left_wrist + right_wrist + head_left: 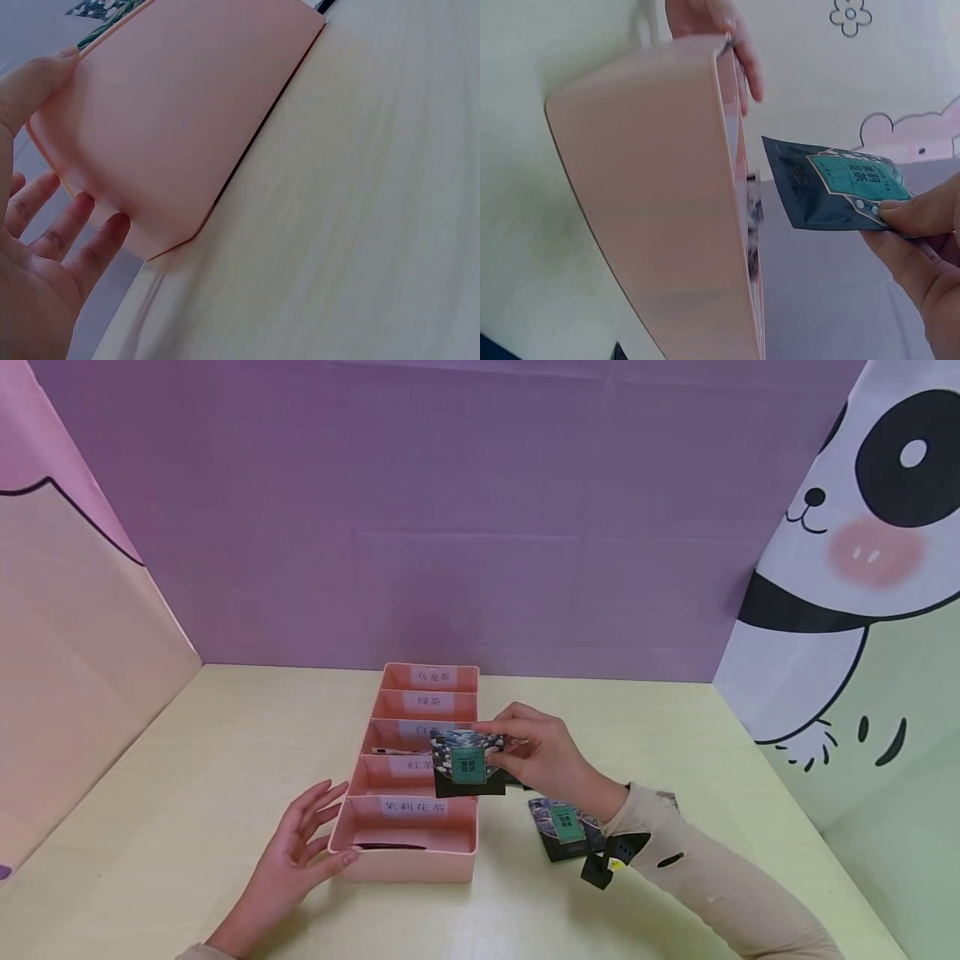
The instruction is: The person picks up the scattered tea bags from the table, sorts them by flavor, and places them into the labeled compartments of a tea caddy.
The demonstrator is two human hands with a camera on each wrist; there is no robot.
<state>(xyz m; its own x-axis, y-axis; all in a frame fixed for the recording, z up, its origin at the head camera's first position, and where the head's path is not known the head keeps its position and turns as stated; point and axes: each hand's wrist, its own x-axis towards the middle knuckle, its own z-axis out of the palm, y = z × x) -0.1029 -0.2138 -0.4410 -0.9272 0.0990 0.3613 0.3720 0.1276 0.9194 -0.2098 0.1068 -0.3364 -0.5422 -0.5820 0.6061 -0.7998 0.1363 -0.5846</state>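
Observation:
My right hand (542,752) pinches a black tea sachet (457,777) with a green label between thumb and fingers. In the head view it overlaps the right side of a long pink divided box (401,867); the right wrist view shows the sachet (810,180) above the level of the box's rim. Paper labels with Chinese writing mark the compartments. A dark thin packet (390,846) lies in the nearest compartment, and another packet (401,752) in the middle one. My left hand (296,843) rests at the box's near left corner, thumb by the rim, fingers spread against the wall (172,135).
More tea sachets (566,828) lie on the pale table (247,727) to the right of the box, partly behind my right forearm. A purple backdrop (465,527) stands behind the table, with printed side panels, a panda (885,510) on the right one.

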